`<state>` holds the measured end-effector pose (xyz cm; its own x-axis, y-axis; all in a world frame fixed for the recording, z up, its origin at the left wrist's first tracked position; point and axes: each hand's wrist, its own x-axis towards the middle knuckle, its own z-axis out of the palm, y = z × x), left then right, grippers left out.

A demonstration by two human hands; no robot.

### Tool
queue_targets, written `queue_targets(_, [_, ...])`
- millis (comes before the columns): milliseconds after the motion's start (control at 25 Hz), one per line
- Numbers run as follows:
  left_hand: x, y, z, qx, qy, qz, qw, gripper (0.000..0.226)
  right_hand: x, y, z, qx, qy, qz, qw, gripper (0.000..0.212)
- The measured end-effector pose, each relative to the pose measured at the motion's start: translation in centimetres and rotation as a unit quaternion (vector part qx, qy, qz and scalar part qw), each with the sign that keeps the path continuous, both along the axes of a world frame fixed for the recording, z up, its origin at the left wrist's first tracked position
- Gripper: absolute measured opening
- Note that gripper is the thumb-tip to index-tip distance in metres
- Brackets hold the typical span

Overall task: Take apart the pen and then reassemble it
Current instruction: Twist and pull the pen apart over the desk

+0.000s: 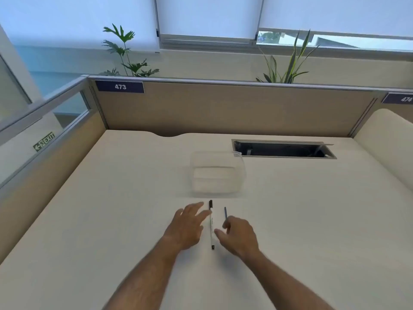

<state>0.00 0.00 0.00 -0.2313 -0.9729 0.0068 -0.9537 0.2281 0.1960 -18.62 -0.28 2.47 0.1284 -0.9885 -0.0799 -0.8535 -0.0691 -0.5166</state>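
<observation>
Left hand (187, 224) is palm-down over the desk (111, 220) with the fingers spread and loose, not gripping anything, fingertips right up against the left side of the pen (211, 224). Can't really tell if they're touching it or just hovering, there's some motion blur. Right hand (238, 234) sits on the other side of the pen, fingers half curled and apart, thumb pointing in toward the barrel. Not pinching anything as far as I can see.

The pen itself lies flat on the desk between the two hands, running away from the person, white barrel with a black bit at each end. Just to the right of it there's a thin dark blue stick (225, 212), looks like the refill, lying roughly parallel to the pen, with its near end disappearing behind the right hand's fingers.

Further out, a clear plastic container (216, 173) sits just beyond the pen's far tip. Behind and to the right of that is an open cable slot (283, 149) cut into the desk. The cubicle partition (223, 108) at the back carries a label reading 473 (120, 86), and a couple of plants (125, 52) stick up behind it.
</observation>
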Motion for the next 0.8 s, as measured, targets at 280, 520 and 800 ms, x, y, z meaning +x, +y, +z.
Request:
queue_targets(280, [-1.0, 0.7, -1.6, 0.048, -0.035, -0.018, 0.998, 0.046, 1.0, 1.1, -1.2, 0.090, 0.072, 0.049, 0.992, 0.015])
queue_targets(520, [-0.6, 0.5, -1.9, 0.000, -0.035, -0.030, 0.999, 0.018, 0.1, 0.0, -1.8, 0.095, 0.095, 0.086, 0.987, 0.009])
queue_targets(800, [-0.8, 1.1, -2.8, -0.079, -0.107, -0.083, 0.988, 0.026, -0.8, -0.4, -2.2, 0.068, 0.124, 0.132, 0.981, 0.009])
